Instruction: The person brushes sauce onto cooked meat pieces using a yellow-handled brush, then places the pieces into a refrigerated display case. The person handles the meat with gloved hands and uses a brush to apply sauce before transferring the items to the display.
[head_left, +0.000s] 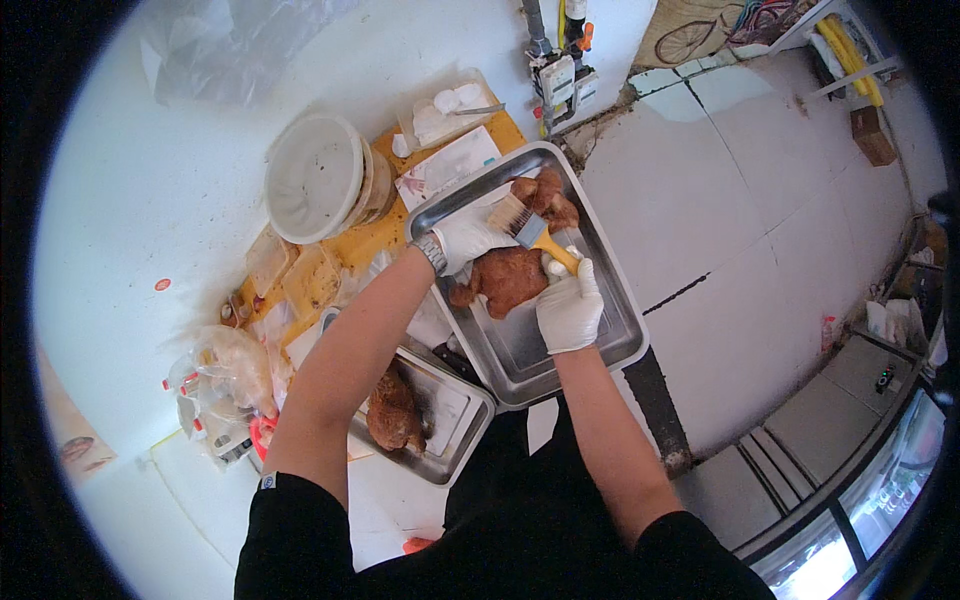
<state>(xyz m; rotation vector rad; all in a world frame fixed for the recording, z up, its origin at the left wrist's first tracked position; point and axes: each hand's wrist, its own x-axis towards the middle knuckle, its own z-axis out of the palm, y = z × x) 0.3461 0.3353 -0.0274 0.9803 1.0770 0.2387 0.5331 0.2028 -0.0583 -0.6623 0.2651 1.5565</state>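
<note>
My right hand (571, 309), in a white glove, grips the yellow handle of a flat brush (555, 249). The brush's pale bristles (511, 215) point up and left, over the large metal tray (607, 296). In that tray lies a reddish-brown whole bird, apparently poultry (511, 279), with more brown meat pieces (553, 201) by the far corner. My left hand (472, 238), also gloved and with a metal watch at the wrist, is at the bird's upper edge, near the bristles. Its fingertips are partly hidden, so whether it grips the bird is unclear.
A smaller tray (455, 459) with another brown bird (395, 412) stands beside the large one, and a black-handled utensil (456, 362) lies between them. White buckets (315, 180), a plastic tub (486, 79) and plastic bags (232, 367) crowd the wall side.
</note>
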